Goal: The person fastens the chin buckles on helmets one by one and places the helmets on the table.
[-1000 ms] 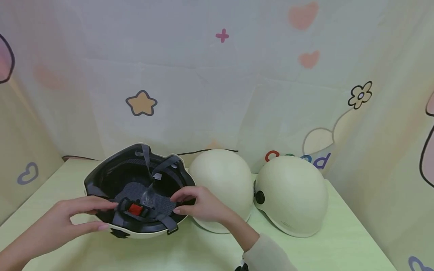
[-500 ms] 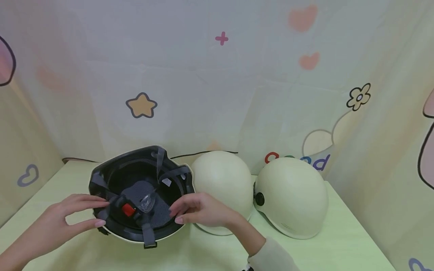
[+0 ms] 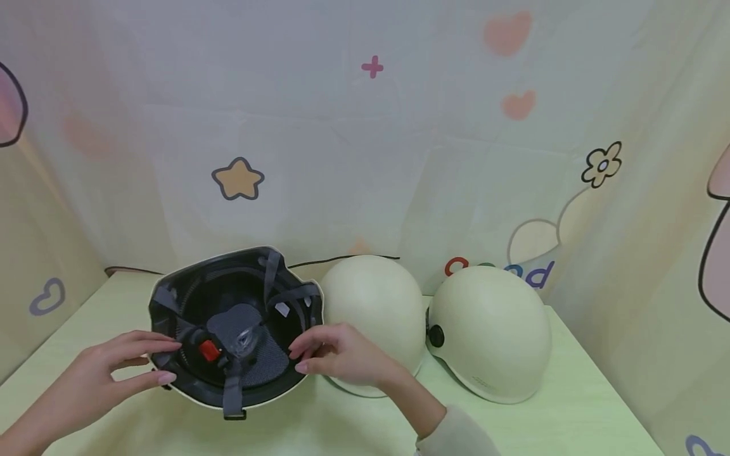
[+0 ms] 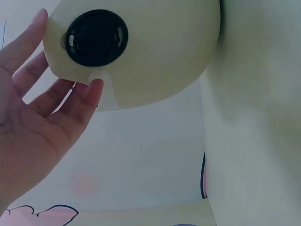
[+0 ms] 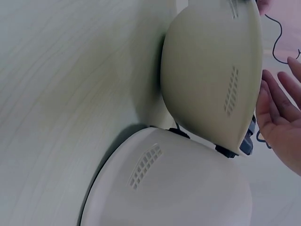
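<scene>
A cream helmet [image 3: 199, 266] is tipped on the table with its black padded inside facing the camera. Its chin straps carry a red buckle [image 3: 209, 350], and one strap end hangs over the front rim. My left hand [image 3: 108, 373] holds the helmet's left rim; in the left wrist view the thumb presses the outer shell beside a round black disc [image 4: 96, 37], and the fingers are partly hidden behind the edge. At the right rim my right hand [image 3: 348, 354] touches the edge with loosely bent fingers, seen also beside the shell [image 5: 211, 70] in the right wrist view.
Two more cream helmets, a middle one [image 3: 373, 316] and a right one [image 3: 490, 335], stand dome up on the pale table [image 3: 570, 405]. The middle helmet is close to the tipped one. A patterned curtain [image 3: 319, 158] hangs behind, with a dark cord [image 3: 325, 260] along its foot.
The tipped helmet has turned and settled slightly, and its hanging strap has swung left along the front rim. Both hands stay near its sides, with the left slightly lower.
</scene>
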Action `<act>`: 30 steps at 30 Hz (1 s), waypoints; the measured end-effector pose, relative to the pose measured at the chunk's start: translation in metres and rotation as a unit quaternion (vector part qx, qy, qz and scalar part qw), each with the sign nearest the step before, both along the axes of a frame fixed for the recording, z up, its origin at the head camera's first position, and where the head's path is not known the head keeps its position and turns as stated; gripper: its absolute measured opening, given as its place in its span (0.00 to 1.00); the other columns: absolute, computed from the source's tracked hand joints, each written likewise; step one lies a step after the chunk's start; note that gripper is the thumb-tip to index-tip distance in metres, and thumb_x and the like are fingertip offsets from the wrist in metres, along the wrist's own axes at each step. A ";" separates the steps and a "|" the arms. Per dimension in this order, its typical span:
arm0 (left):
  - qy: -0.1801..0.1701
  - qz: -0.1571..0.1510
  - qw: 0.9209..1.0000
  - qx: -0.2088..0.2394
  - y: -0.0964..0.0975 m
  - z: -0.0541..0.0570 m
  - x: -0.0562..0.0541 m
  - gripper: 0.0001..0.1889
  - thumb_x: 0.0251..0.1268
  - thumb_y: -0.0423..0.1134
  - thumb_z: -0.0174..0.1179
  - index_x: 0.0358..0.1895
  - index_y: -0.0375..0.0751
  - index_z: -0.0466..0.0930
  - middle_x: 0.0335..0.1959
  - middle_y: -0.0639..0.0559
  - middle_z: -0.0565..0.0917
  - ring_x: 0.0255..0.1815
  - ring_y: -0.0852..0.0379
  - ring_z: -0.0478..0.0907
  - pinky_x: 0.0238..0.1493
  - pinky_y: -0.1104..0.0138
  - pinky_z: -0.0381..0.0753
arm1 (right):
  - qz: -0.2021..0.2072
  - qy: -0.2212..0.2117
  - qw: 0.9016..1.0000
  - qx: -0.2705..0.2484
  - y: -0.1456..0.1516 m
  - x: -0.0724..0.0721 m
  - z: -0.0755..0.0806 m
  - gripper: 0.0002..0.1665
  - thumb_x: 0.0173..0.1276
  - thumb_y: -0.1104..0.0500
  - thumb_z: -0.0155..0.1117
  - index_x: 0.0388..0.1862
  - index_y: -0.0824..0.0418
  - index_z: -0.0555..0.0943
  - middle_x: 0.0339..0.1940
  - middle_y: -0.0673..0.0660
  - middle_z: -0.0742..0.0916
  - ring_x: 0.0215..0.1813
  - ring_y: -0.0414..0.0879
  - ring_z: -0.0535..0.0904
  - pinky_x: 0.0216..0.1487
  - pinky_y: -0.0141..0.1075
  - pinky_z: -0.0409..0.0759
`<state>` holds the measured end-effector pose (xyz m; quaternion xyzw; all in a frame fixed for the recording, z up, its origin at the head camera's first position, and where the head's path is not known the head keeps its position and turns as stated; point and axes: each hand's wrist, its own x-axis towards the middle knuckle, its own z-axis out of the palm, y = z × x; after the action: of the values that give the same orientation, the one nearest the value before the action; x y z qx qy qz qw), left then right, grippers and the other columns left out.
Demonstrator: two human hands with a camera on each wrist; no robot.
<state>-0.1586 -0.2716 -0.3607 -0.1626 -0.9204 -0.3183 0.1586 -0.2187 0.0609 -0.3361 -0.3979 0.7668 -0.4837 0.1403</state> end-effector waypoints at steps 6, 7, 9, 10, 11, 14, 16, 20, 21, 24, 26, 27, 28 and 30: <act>-0.027 0.008 1.000 0.009 0.009 0.000 0.001 0.17 0.45 0.43 0.70 0.42 0.48 0.83 0.41 0.53 0.78 0.35 0.72 0.72 0.33 0.73 0.78 | -0.010 0.042 0.999 -0.018 -0.008 0.005 0.000 0.12 0.58 0.66 0.65 0.43 0.66 0.80 0.40 0.60 0.84 0.38 0.38 0.78 0.43 0.30 0.76; -0.024 0.005 1.000 0.014 0.010 0.000 0.001 0.16 0.46 0.42 0.70 0.41 0.48 0.83 0.41 0.53 0.77 0.35 0.71 0.72 0.32 0.72 0.78 | -0.010 0.047 0.999 -0.017 -0.009 0.006 0.000 0.12 0.58 0.66 0.65 0.43 0.66 0.80 0.40 0.60 0.84 0.39 0.40 0.78 0.44 0.30 0.75; -0.021 0.000 1.000 0.020 0.013 0.000 0.001 0.15 0.46 0.41 0.70 0.41 0.47 0.83 0.40 0.53 0.77 0.33 0.70 0.73 0.32 0.71 0.78 | -0.012 0.056 0.998 -0.011 -0.010 0.008 0.000 0.13 0.58 0.65 0.66 0.43 0.65 0.81 0.41 0.58 0.84 0.40 0.42 0.78 0.45 0.30 0.75; -0.023 -0.001 1.000 0.019 0.013 0.000 0.001 0.15 0.47 0.42 0.70 0.41 0.47 0.83 0.40 0.53 0.77 0.33 0.70 0.73 0.31 0.71 0.78 | -0.011 0.061 0.998 -0.008 -0.010 0.008 -0.001 0.13 0.57 0.65 0.66 0.43 0.65 0.81 0.41 0.58 0.84 0.41 0.43 0.78 0.45 0.31 0.75; -0.026 -0.002 0.999 0.019 0.014 0.000 0.001 0.15 0.47 0.42 0.69 0.41 0.47 0.83 0.41 0.53 0.76 0.32 0.71 0.73 0.31 0.71 0.78 | -0.012 0.066 0.998 -0.004 -0.011 0.008 -0.001 0.13 0.57 0.65 0.67 0.43 0.65 0.81 0.41 0.58 0.84 0.42 0.43 0.77 0.45 0.31 0.74; -0.025 -0.003 0.999 0.021 0.011 -0.001 0.001 0.15 0.48 0.41 0.69 0.42 0.47 0.82 0.42 0.52 0.77 0.34 0.72 0.73 0.32 0.72 0.78 | -0.017 0.080 0.997 0.004 -0.010 0.008 -0.003 0.14 0.57 0.65 0.67 0.43 0.64 0.81 0.41 0.57 0.84 0.44 0.44 0.77 0.47 0.31 0.73; -0.018 0.005 1.000 0.019 0.006 -0.002 0.001 0.15 0.48 0.42 0.69 0.43 0.49 0.82 0.42 0.54 0.77 0.37 0.74 0.72 0.33 0.74 0.77 | -0.025 0.086 0.996 0.005 -0.009 0.006 -0.004 0.14 0.57 0.65 0.67 0.43 0.64 0.81 0.41 0.56 0.84 0.45 0.43 0.76 0.49 0.31 0.73; 0.029 0.036 0.999 0.025 -0.009 -0.003 -0.001 0.16 0.49 0.39 0.69 0.44 0.48 0.81 0.43 0.63 0.77 0.41 0.81 0.67 0.34 0.82 0.73 | -0.058 0.099 0.993 -0.013 -0.004 0.001 -0.004 0.15 0.56 0.66 0.67 0.44 0.66 0.80 0.43 0.56 0.84 0.47 0.45 0.75 0.51 0.34 0.72; 0.036 0.047 0.998 0.027 -0.012 -0.003 -0.002 0.16 0.49 0.39 0.68 0.44 0.47 0.81 0.43 0.63 0.76 0.41 0.82 0.66 0.34 0.83 0.72 | -0.069 0.110 0.991 -0.019 -0.003 0.000 -0.004 0.15 0.56 0.66 0.67 0.44 0.66 0.80 0.44 0.57 0.83 0.47 0.46 0.75 0.50 0.35 0.73; 0.037 0.072 0.996 0.031 -0.020 -0.004 -0.003 0.18 0.52 0.39 0.67 0.48 0.42 0.79 0.48 0.54 0.77 0.42 0.86 0.62 0.33 0.86 0.70 | -0.100 0.141 0.984 -0.037 0.001 -0.006 -0.004 0.17 0.55 0.67 0.67 0.46 0.66 0.79 0.49 0.58 0.81 0.49 0.49 0.72 0.47 0.38 0.74; 0.025 0.085 0.995 0.035 -0.022 -0.005 -0.003 0.20 0.53 0.41 0.66 0.50 0.39 0.78 0.50 0.43 0.76 0.41 0.88 0.60 0.32 0.87 0.69 | -0.114 0.152 0.981 -0.036 0.003 -0.009 -0.004 0.19 0.55 0.68 0.67 0.48 0.65 0.79 0.53 0.59 0.78 0.51 0.50 0.69 0.46 0.39 0.74; 0.019 0.089 0.995 0.033 -0.023 -0.004 -0.003 0.20 0.54 0.41 0.66 0.50 0.38 0.78 0.51 0.40 0.75 0.42 0.88 0.58 0.31 0.87 0.69 | -0.117 0.150 0.981 -0.033 0.004 -0.010 -0.004 0.20 0.56 0.67 0.66 0.49 0.65 0.78 0.55 0.59 0.77 0.52 0.49 0.68 0.47 0.40 0.73; 0.015 0.091 0.995 0.034 -0.023 -0.003 -0.002 0.20 0.55 0.42 0.65 0.51 0.37 0.78 0.52 0.37 0.74 0.41 0.89 0.57 0.31 0.88 0.68 | -0.116 0.142 0.983 -0.028 0.005 -0.011 -0.003 0.21 0.56 0.67 0.66 0.51 0.65 0.78 0.56 0.58 0.77 0.53 0.50 0.68 0.47 0.41 0.73; 0.019 0.091 0.995 0.039 -0.021 0.000 0.000 0.20 0.55 0.41 0.65 0.51 0.39 0.78 0.52 0.42 0.75 0.42 0.89 0.57 0.32 0.88 0.68 | -0.105 0.123 0.987 -0.019 0.005 -0.013 -0.004 0.20 0.58 0.66 0.65 0.51 0.65 0.78 0.55 0.58 0.78 0.54 0.50 0.68 0.49 0.42 0.73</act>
<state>-0.1590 -0.2922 -0.3610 -0.0779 -0.9151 -0.3352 0.2101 -0.2319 0.0657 -0.3398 -0.3739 0.8067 -0.4575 -0.0139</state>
